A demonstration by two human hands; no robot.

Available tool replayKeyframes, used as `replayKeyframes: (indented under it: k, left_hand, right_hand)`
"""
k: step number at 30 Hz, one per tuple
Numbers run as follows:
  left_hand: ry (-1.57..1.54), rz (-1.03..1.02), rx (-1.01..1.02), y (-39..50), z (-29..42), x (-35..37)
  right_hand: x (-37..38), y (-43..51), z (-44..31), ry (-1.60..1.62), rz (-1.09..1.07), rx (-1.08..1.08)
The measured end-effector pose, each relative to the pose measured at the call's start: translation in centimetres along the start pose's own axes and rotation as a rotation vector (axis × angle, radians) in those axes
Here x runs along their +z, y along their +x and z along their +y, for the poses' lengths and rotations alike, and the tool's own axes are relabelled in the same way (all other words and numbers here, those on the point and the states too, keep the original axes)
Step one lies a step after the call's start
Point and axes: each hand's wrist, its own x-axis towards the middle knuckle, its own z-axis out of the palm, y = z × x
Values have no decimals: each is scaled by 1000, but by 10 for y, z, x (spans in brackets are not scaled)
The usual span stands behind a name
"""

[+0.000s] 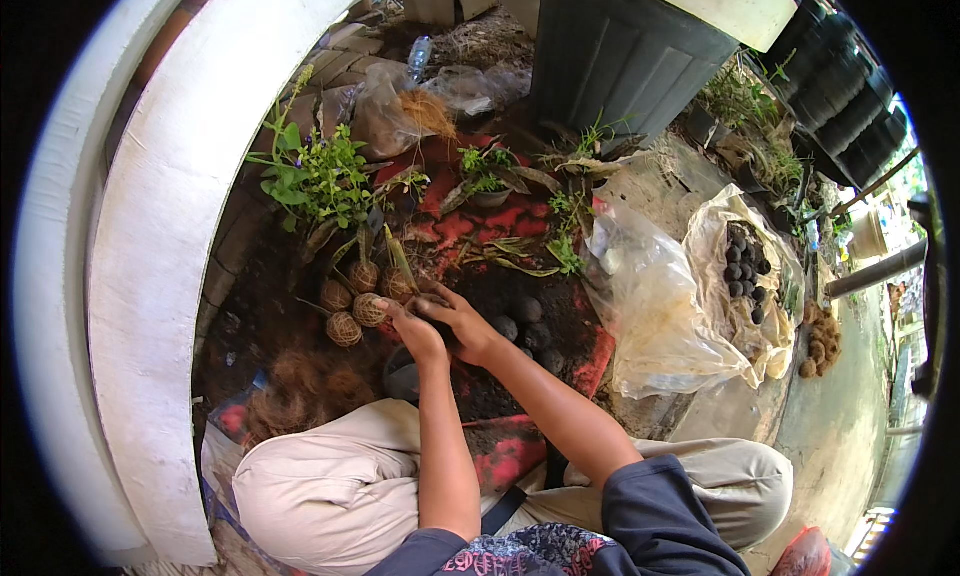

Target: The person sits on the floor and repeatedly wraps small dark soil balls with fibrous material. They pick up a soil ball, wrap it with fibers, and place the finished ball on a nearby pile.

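Observation:
My left hand (411, 328) and my right hand (454, 317) are close together in front of me, fingers bent inward. What lies between the palms is mostly hidden, so I cannot tell if they hold something. Just left of the fingertips sits a twine-wrapped fibre ball (370, 310), among several like it. Long leaves rise from some of these balls. Dark round soil balls (527, 310) are grouped right of my hands on dark loose soil. Near my left knee lies a heap of brown coconut fibre (300, 396). A dark bowl (403, 372) stands below my hands, partly covered by my forearm.
Leafy plants (322, 175) and a small potted plant (491, 182) stand beyond the balls on a red sheet (450, 193). Right are clear plastic sheeting (660, 298) and more dark balls (742, 265). A white curved frame (157, 223) borders the left; a dark panelled container (622, 58) stands behind.

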Motion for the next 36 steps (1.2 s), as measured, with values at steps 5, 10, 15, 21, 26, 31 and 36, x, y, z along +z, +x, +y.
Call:
replayKeyframes:
  k: [5, 10, 15, 21, 26, 31, 36]
  left_hand:
    - [89, -158, 77, -7, -1, -6]
    - [-34, -149, -110, -3, 2, -6]
    - [-420, -375, -271, 0, 5, -3]
    - [-460, -212, -390, 2, 9, -10]
    - [-530, -189, -436, -1, 13, -3]
    - [-131, -174, -235, 0, 16, -3]
    - [-327, -159, -232, -4, 21, 3]
  right_hand:
    - [-6, 5, -2, 82, -119, 40]
    - [-4, 4, -1, -21, 13, 35]
    - [-10, 5, -16, 147, 136, 163]
    - [-23, 7, -24, 22, 171, 119]
    - [-8, 7, -11, -239, 150, 55]
    - [6, 6, 11, -357, 134, -206]
    - [-1, 8, 5, -248, 50, -187]
